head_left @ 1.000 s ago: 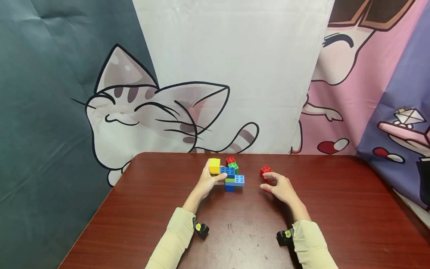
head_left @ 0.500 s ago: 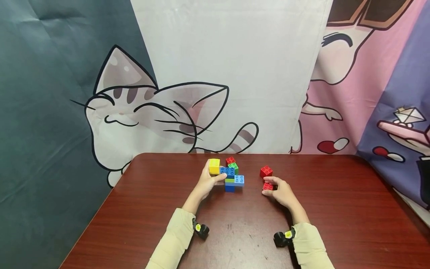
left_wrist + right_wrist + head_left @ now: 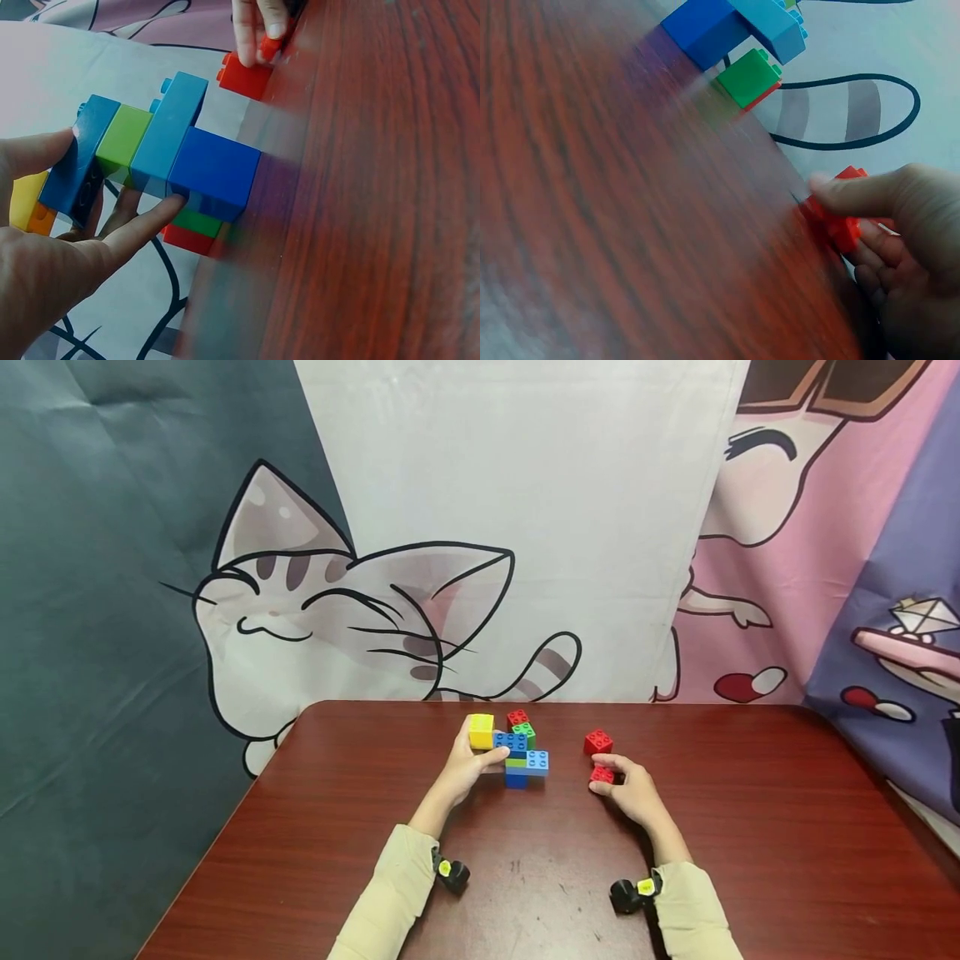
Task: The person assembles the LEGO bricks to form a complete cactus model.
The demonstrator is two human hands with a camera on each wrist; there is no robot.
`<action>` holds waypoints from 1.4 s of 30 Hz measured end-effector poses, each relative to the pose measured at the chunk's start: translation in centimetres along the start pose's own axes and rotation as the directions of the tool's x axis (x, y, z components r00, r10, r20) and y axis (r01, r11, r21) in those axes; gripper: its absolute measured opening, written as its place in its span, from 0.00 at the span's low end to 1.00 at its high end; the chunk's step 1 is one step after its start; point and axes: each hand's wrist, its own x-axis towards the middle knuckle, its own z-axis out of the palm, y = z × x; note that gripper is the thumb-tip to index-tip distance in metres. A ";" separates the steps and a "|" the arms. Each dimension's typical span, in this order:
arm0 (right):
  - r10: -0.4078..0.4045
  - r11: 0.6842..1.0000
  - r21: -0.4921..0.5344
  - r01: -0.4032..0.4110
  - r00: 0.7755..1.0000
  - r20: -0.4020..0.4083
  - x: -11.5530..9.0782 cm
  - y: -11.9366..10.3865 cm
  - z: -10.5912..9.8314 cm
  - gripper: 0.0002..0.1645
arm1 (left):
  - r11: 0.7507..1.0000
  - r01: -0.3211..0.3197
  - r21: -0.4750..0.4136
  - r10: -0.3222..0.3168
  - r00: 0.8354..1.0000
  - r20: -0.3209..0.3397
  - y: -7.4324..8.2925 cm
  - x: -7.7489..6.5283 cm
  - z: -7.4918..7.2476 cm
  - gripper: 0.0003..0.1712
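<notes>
Brick stack [image 3: 516, 763] in left hand [image 3: 463, 768], red brick [image 3: 602, 774] in right hand [image 3: 633, 789]

From lowest up: dark blue brick [image 3: 215, 169], light blue brick [image 3: 171, 131], lime brick [image 3: 124, 136], upper blue brick [image 3: 82, 154]. A yellow brick [image 3: 482, 732] sits at the left. Left hand grasps the stack, thumb against the upper blue brick. Right hand pinches the studded red brick, right of the stack. A second red brick [image 3: 597, 742] lies just beyond on the surface [image 3: 525, 877].

In the head view, slants the left arm [image 3: 390, 889] toward one o'clock, the right arm [image 3: 692, 902] toward eleven. Grips with the left hand [image 3: 462, 768], left thumb [image 3: 39, 152] pointing to about three o'clock in the left wrist view. Pinches with the right hand [image 3: 633, 789], right thumb [image 3: 870, 196] toward nine in the right wrist view.
</notes>
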 end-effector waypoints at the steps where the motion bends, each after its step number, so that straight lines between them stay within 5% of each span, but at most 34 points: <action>1: 0.003 1.000 0.017 -0.003 1.000 -0.004 0.0 0.0 0.0 0.26 | 1.000 -0.002 0.002 0.002 1.000 -0.001 0.0 0.0 0.0 0.34; 13: 0.094 0.982 0.168 -0.083 0.994 -0.060 -0.3 -0.7 -0.1 0.28 | 1.000 0.000 0.012 0.000 1.000 0.000 0.1 0.0 0.0 0.33; 29: 0.089 0.957 0.283 -0.061 0.992 -0.088 -0.1 -3.1 2.2 0.26 | 1.000 0.004 0.009 -0.005 1.000 0.030 -0.2 0.1 0.0 0.35; 42: 0.063 0.859 0.509 -0.053 0.998 -0.002 0.2 -5.8 4.0 0.23 | 1.000 -0.002 0.008 0.002 1.000 0.007 -0.2 -0.1 0.0 0.34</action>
